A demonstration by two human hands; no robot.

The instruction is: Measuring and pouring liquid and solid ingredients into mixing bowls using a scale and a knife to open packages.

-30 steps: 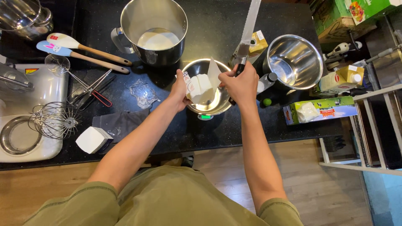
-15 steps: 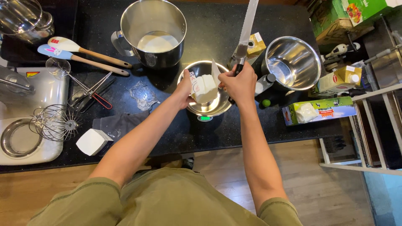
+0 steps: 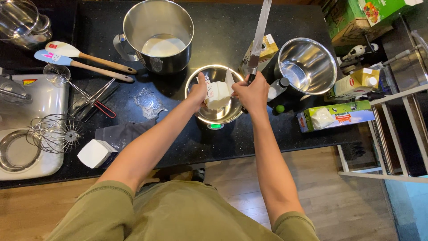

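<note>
White block [image 3: 218, 95] in a shiny silver bowl [image 3: 214, 115]; black speckled counter [image 3: 223, 27]; olive-green sleeves [image 3: 100, 209]; green carton [image 3: 343, 115]; red-handled whisk [image 3: 104, 108].

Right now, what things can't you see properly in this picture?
- Bottom of the small steel bowl, head view: the white block and both hands cover it.
- Left hand grip on the block: fingertips hidden behind it.
- Knife handle: wrapped inside the right hand.
- Scale display: too small to read.
- Glass lid: cut off by the top-left edge.
</note>
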